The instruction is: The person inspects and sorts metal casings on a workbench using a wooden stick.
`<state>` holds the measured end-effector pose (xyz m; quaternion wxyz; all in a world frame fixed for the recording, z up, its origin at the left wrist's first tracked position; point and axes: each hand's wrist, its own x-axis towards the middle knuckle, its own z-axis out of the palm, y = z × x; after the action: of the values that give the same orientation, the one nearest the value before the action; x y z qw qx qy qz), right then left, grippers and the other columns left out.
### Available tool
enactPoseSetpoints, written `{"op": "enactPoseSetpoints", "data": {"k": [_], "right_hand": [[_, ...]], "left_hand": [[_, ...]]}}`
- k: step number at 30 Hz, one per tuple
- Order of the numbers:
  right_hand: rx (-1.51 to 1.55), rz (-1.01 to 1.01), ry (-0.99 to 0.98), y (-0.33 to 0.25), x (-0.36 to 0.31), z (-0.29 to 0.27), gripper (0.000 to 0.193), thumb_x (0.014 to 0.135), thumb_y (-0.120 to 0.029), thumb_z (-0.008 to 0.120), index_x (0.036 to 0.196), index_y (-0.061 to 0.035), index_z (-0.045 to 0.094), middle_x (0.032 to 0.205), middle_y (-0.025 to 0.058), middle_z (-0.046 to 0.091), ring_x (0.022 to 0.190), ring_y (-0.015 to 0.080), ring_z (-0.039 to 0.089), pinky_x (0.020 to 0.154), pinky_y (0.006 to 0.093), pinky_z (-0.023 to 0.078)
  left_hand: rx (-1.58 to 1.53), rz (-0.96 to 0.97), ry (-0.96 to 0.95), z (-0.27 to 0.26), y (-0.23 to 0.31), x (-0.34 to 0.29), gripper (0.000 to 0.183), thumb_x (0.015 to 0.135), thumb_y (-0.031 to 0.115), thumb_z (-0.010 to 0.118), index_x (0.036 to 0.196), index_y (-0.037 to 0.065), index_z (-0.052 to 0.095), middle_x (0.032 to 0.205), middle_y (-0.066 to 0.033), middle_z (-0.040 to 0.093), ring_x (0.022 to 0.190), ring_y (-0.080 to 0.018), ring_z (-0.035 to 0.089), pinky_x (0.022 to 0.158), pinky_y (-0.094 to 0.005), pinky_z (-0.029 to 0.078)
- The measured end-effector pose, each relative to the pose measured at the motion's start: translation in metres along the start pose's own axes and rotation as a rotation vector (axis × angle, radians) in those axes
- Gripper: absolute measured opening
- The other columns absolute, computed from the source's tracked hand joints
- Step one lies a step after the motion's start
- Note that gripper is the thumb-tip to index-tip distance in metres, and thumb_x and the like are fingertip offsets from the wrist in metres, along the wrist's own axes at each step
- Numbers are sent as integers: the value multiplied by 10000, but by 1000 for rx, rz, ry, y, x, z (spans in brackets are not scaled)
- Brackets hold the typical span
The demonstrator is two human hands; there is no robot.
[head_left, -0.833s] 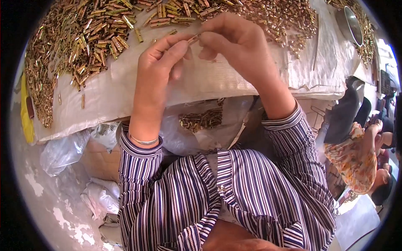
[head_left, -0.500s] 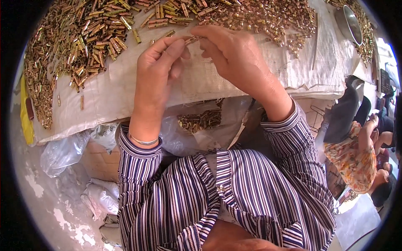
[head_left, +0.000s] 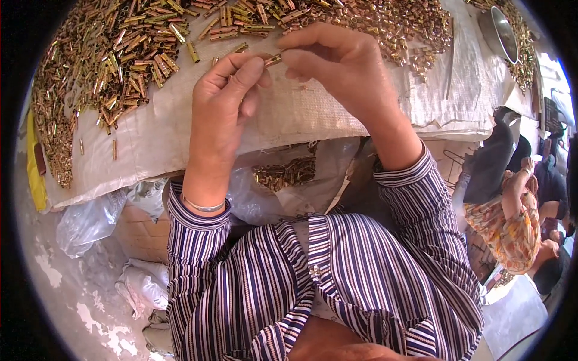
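Observation:
My left hand (head_left: pixel 226 108) and my right hand (head_left: pixel 343 69) meet above a white woven sheet (head_left: pixel 301 117). Between their fingertips they pinch one small brass tube (head_left: pixel 273 59). A big heap of brass tubes (head_left: pixel 114 54) lies on the sheet to the left of my left hand. Smaller brass pieces (head_left: pixel 391 27) are spread beyond my right hand. Both my sleeves are striped purple and white.
A clear plastic bag with brass pieces (head_left: pixel 283 174) hangs below the sheet's front edge. A metal bowl (head_left: pixel 500 33) stands at the far right. Another person in a patterned garment (head_left: pixel 509 228) sits to the right. Crumpled plastic (head_left: pixel 90 219) lies at the lower left.
Both hands have stayed together over the sheet, shifting slightly toward the piles while turning the small tube between the fingertips.

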<state>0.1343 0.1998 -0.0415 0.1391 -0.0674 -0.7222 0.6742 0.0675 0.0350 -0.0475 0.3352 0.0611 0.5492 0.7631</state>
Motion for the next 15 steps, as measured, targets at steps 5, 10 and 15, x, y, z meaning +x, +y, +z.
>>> {"op": "enactPoseSetpoints", "data": {"k": [5, 10, 15], "right_hand": [[-81, -56, 29, 2, -3, 5, 183, 799, -51, 676, 970, 14, 673, 723, 72, 666, 638, 88, 621, 590, 221, 503], [-163, -51, 39, 4, -4, 2, 188, 757, -59, 702, 939, -11, 685, 740, 91, 664, 647, 109, 622, 604, 252, 503], [-179, -47, 30, 1, -4, 1, 178, 735, -57, 715, 904, -9, 682, 753, 96, 663, 648, 119, 622, 604, 260, 502]], "left_hand": [[51, 65, 31, 0, 1, -3, 151, 885, 168, 633, 948, 33, 651, 739, -12, 613, 524, -19, 410, 461, -155, 293], [165, 116, 54, 2, -1, -1, 155, 881, 173, 638, 951, 35, 656, 733, -13, 623, 522, -15, 423, 460, -153, 296], [234, 130, 63, 2, 0, -2, 146, 880, 164, 639, 948, 36, 661, 718, -9, 630, 519, -11, 434, 454, -156, 303]]}}
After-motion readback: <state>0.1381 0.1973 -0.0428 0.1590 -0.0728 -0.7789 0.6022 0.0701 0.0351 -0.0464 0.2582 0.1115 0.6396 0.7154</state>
